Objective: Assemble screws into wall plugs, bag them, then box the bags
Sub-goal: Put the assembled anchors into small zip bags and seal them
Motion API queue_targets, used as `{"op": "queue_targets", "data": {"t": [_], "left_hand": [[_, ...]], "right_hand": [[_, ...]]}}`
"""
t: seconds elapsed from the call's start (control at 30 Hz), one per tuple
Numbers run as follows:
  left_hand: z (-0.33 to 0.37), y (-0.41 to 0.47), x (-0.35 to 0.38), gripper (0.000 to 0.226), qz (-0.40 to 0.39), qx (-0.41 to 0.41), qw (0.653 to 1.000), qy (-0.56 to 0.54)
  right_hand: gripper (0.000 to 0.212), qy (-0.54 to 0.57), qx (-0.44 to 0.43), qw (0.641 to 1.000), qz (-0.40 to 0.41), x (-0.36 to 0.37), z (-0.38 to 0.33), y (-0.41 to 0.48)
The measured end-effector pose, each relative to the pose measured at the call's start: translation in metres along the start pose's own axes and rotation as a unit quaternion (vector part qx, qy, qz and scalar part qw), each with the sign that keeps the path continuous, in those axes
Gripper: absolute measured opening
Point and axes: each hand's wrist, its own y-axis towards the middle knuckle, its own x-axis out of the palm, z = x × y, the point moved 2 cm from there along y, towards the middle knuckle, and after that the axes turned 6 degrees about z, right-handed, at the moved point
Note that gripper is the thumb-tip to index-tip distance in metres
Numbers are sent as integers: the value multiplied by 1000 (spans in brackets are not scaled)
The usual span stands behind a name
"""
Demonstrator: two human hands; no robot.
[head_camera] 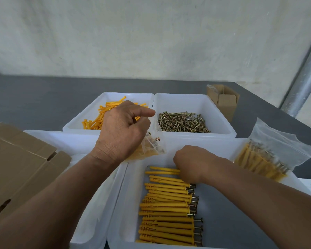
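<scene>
My left grip point(122, 130) pinches a bag point(151, 148) over the front tray point(126, 203) rim. My right grip point(192, 164) curls round plugs point(162, 170) heading that tray's row. Screws point(183, 123) lie in the far tray point(196, 100).

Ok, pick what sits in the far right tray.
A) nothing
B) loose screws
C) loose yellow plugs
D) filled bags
B: the far right tray holds a pile of loose screws; the yellow plugs lie in the tray to its left.
</scene>
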Motion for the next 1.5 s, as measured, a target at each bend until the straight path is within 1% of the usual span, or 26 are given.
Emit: {"op": "queue_targets", "data": {"t": [0.1, 0.17, 0.2, 0.3, 0.37, 0.43, 0.6, 0.77, 0.8, 0.87, 0.93, 1.0, 1.03, 1.07, 1.1, 1.13, 1.2, 1.33, 1.4, 1.5], "left_hand": [[0, 0, 0, 38, 1, 1, 1000, 5], [1, 0, -1, 38, 0, 2, 1000, 5], [1, 0, -1, 38, -1, 2, 1000, 5], [1, 0, -1, 38, -2, 0, 1000, 6], [1, 0, -1, 38, -2, 0, 1000, 6], [1, 0, -1, 38, -2, 1, 1000, 7], [1, -1, -1, 37, 2, -5, 1000, -1], [0, 0, -1, 36, -1, -13, 1000, -10], [-1, 0, -1, 36, -2, -12, 1000, -10], [-2, 0, 0, 34, -2, -13, 1000, -11], [-3, 0, 0, 29, -3, -11, 1000, -10], [-3, 0, 0, 30, -4, -8, 1000, -7], [-2, 0, 0, 33, -6, -8, 1000, -6], [-1, 0, 0, 36, -7, -7, 1000, -8], [-1, 0, 0, 37, -9, -7, 1000, -9], [0, 0, 0, 38, -10, -5, 1000, -8], [1, 0, -1, 35, -8, 1, 1000, 0], [0, -1, -1, 28, -2, 9, 1000, 12], [0, -1, -1, 27, 0, 8, 1000, 14], [0, 0, -1, 30, 0, 3, 1000, 8]], "right_hand": [[19, 21, 1, 1000, -11, -3, 1, -1], [7, 50, 7, 999, -6, -7, 3, -1], [5, 64, 8, 998, 0, -10, 4, -2], [21, 103, 8, 995, 14, -15, 6, -2], [23, 137, 6, 990, 33, -18, 7, -3], [20, 170, 4, 984, 54, -20, 9, -3], [12, 224, 13, 968, 117, -33, 8, -4], [12, 239, 72, 936, 247, -58, 16, -12], [13, 248, 90, 925, 274, -63, 20, -14], [15, 297, 121, 889, 327, -73, 30, -19], [17, 348, 132, 844, 387, -80, 39, -24], [16, 425, 125, 785, 432, -85, 44, -27], [15, 478, 115, 752, 440, -86, 45, -26], [14, 520, 105, 726, 438, -86, 45, -25], [15, 543, 96, 715, 430, -85, 43, -24], [15, 551, 88, 716, 420, -83, 40, -23], [16, 546, 75, 730, 404, -77, 33, -20], [16, 490, 52, 780, 385, -67, 19, -17], [12, 470, 38, 801, 369, -64, 13, -16], [11, 463, 23, 815, 349, -62, 7, -15]]}}
